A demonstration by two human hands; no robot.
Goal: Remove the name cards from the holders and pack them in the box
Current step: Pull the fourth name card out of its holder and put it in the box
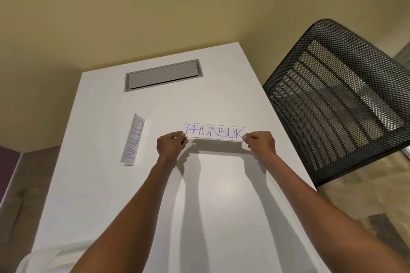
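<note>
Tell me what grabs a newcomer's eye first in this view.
First, the PHUNSUK name card, mid-table in its clear holder, pinched at either end by the left hand and right hand. Next, the STEPHN name card to its left, and the black mesh chair at the table's right.

White table (221,206), purple-lettered cards (214,132), black mesh chair (337,99).

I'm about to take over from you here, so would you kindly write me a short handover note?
Left hand pinches the left end of the PHUNSUK holder; right hand pinches its right end, lifting it above the table.
STEPHN holder sits on the table to the left, untouched.
Done: no card is out yet; both still sit in their holders.
Left: pull out both cards and pack them. No box is in view.
</note>
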